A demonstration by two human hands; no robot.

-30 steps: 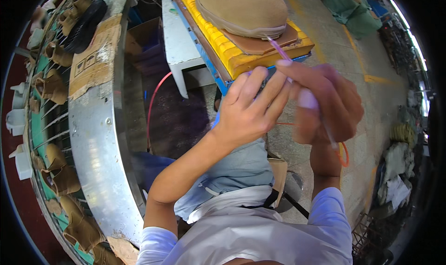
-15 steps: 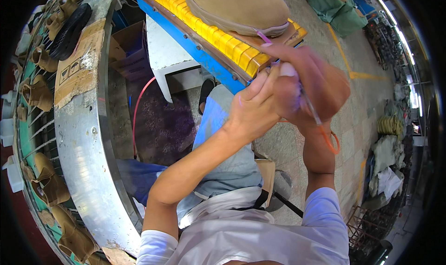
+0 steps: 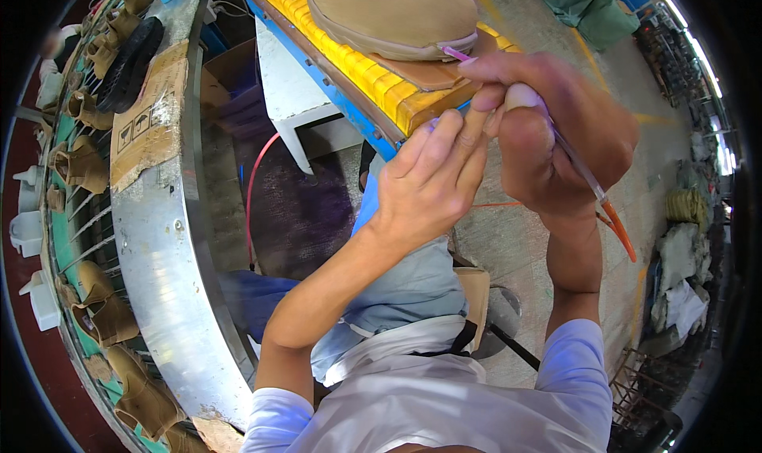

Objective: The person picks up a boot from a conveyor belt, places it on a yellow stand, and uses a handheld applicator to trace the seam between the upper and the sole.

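A tan suede shoe [image 3: 389,13] lies on its side or tilted at the top, its pale lower edge facing my hands. Under it are a flat brown piece [image 3: 417,72] and a yellow-wrapped pad [image 3: 377,88] on a blue frame. My right hand [image 3: 567,128] is closed around a slim pen-like tool [image 3: 583,171] with a clear barrel and an orange tail. Its pink tip touches or nearly touches the shoe's lower edge. Beside it, my left hand [image 3: 432,171] has its fingers extended, their tips by the pad's near end and against the right hand.
A metal-edged bench [image 3: 178,255] runs down the left, bearing cardboard [image 3: 151,112] and a black sole [image 3: 131,64]. Beyond it is a rack with several tan shoes [image 3: 107,302]. A white stool [image 3: 298,108] stands near the pad. Green sacks [image 3: 583,9] lie at the far right.
My right hand has shifted right, away from my left hand, and the tool's orange tail has swung right. The pink tip stays at the shoe's edge. The view has shifted slightly.
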